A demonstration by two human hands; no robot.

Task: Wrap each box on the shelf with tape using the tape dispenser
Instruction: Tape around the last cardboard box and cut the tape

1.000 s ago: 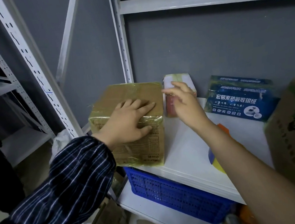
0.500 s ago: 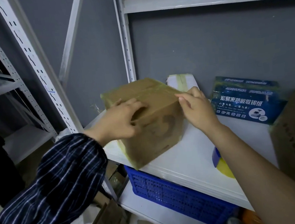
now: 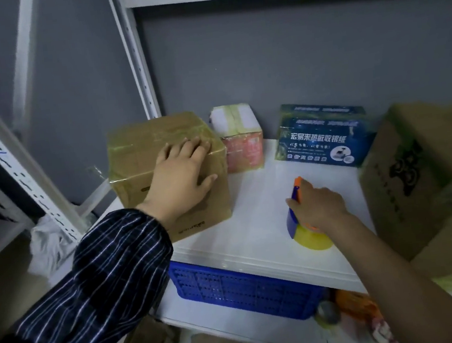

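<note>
Presses left hand flat on tape-wrapped brown cardboard box at left end of white shelf, with fingers straight and slightly spread. Grips blue-and-orange tape dispenser with yellow tape roll in right hand, with fingers curled round it, down on shelf near front edge, apart from box.

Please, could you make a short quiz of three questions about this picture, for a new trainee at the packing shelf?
1. True or false: the left hand lies flat on the brown box.
2. What does the right hand grip? A) scissors B) the tape dispenser C) a marker pen
3. Fill in: the blue crate stands ___ the shelf that carries the boxes.
Key: 1 true; 2 B; 3 under.
</note>
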